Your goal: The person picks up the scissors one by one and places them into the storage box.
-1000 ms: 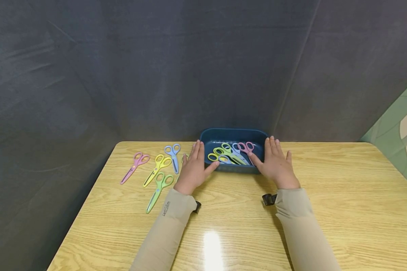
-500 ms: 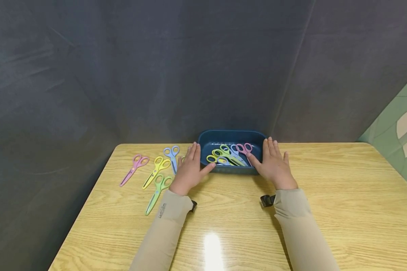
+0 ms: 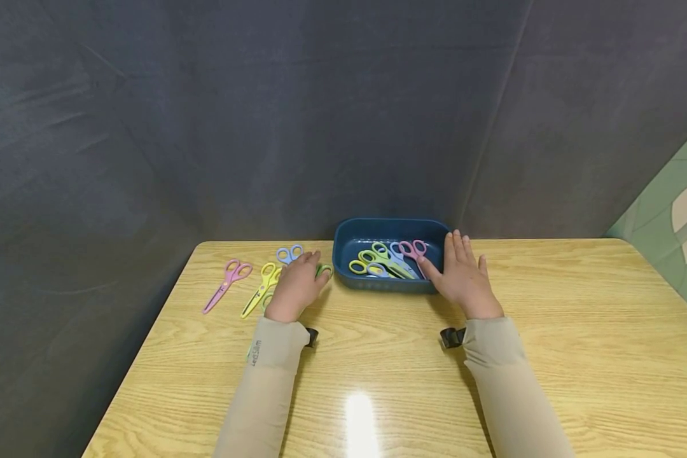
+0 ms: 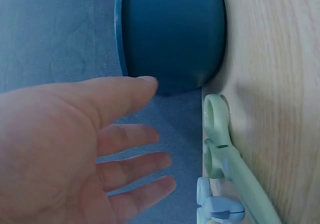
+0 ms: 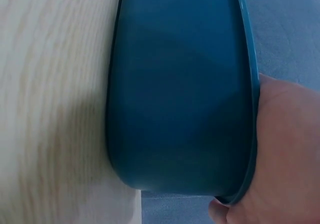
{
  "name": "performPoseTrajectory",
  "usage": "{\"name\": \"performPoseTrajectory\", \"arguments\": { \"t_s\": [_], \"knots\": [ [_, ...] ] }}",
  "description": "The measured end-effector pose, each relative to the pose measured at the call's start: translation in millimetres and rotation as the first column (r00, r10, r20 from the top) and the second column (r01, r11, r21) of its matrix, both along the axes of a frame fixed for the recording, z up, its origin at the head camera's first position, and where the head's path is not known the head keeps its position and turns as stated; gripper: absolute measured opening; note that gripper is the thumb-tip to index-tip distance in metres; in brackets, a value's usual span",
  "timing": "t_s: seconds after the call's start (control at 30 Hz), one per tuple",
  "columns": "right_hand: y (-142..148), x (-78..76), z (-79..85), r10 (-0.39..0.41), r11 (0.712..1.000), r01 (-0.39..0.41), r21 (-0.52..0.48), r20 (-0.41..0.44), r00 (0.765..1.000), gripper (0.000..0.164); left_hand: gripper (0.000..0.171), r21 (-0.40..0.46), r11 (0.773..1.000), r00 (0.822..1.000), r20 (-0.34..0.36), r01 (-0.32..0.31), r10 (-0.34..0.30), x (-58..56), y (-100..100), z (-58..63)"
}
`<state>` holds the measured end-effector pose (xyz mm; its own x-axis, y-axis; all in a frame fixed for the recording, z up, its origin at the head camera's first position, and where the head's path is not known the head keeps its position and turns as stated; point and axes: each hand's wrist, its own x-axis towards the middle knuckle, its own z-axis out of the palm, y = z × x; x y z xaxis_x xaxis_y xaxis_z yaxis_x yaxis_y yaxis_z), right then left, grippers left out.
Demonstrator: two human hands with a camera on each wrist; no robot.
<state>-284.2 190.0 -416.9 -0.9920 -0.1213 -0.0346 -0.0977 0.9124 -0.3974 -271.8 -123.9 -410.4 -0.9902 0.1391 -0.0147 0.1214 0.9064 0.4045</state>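
My left hand [image 3: 298, 283] hovers over the scissors left of a dark blue bin [image 3: 389, 285], its fingers spread. Beside its thumb shows the handle of green scissors [image 3: 325, 271]. In the left wrist view the palm faces these green scissors [image 4: 245, 179] and blue scissors [image 4: 222, 209], nothing between its fingers. Blue scissors [image 3: 283, 256] lie partly under the fingers in the head view. My right hand [image 3: 464, 280] rests against the bin's right end, fingers straight and thumb over the near rim. Inside the bin lie several scissors, including pink ones [image 3: 413, 249].
Pink scissors [image 3: 226, 287] and yellow scissors [image 3: 260, 291] lie farther left on the wooden table [image 3: 389, 356]. Another green pair is mostly hidden by the left hand and sleeve. A dark cloth [image 3: 343, 114] hangs right behind the bin and the table's back edge.
My left hand has left the bin's left end and moved left over the loose scissors. The right hand has stayed at the bin's right end.
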Motion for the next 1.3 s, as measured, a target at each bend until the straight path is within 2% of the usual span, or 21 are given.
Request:
{"name": "performPoseTrajectory", "arguments": {
  "t_s": [0.4,0.87,1.0,1.2,1.3],
  "knots": [
    [0,-0.2,1.2,0.003,0.999,-0.003,-0.032,-0.02,1.0,0.097,0.051,-0.033,0.997,0.998,-0.012,0.067,-0.067,-5.2,3,-14.8],
    [2,-0.8,-1.9,0.001,1.0,-0.002,-0.028,-0.02,1.0,0.097,0.033,-0.113,0.989,0.994,-0.024,0.1,-0.103,-5.3,6,-17.7],
    [2,-0.9,-2.1,0.0,1.0,0.0,-0.022,-0.024,1.0,0.097,0.031,-0.124,0.988,0.994,-0.043,0.095,-0.101,-5.6,5,-19.0],
    [2,-0.7,-2.5,0.003,1.0,-0.003,-0.012,-0.027,1.0,0.098,0.032,-0.151,0.983,0.986,-0.114,0.106,-0.123,-5.4,3,-21.2],
    [2,-0.6,-2.7,0.003,1.0,-0.003,-0.008,-0.025,1.0,0.098,0.029,-0.136,0.985,0.981,-0.142,0.11,-0.129,-4.5,2,-21.8]
  ]
}}
